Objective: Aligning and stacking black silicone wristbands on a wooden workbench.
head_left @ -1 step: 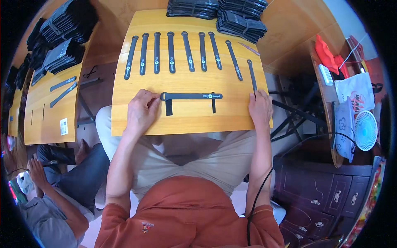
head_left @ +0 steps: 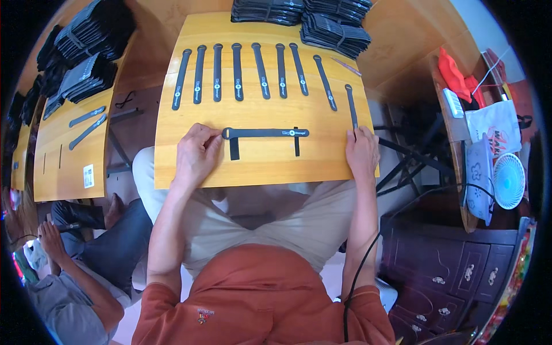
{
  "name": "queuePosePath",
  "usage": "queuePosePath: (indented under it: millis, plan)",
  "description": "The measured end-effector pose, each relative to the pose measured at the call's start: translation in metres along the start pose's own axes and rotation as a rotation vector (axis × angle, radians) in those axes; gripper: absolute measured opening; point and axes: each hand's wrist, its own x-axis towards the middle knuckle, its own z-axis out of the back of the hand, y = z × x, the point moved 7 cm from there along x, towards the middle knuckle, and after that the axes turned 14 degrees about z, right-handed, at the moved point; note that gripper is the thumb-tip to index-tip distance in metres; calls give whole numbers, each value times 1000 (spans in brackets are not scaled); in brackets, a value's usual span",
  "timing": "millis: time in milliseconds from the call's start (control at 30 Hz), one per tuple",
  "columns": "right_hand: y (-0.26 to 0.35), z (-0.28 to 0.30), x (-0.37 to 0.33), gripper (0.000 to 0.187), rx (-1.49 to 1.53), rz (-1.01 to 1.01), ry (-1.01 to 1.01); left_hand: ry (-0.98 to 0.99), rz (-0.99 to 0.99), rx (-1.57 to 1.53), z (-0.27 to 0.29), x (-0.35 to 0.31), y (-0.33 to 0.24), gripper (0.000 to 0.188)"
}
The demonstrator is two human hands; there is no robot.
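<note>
Strap (head_left: pixel 261 133), dark and ring-ended, is laid across two black strips (head_left: pixel 234 150) on the surface (head_left: pixel 259 172), its ring touched by the narrowed fingers of the left hand (head_left: pixel 198 150), though whether it is pinched cannot be told. Since the earlier frame, the outer strap (head_left: pixel 351 106), held at its lower end by the right hand (head_left: pixel 362 150) beside the right edge, has been shifted barely nearer; bare room is left between the first strap, that hand and the near edge.
</note>
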Motion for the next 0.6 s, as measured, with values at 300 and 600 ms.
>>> queuePosePath:
  millis: [300, 600]
  plan:
    - [33, 41, -83, 52, -26, 81, -36, -101, -14, -140, 11, -3, 1, 8]
    - [30, 33, -114, 49, 105, -50, 16, -226, -164, -136, 10, -45, -41, 11]
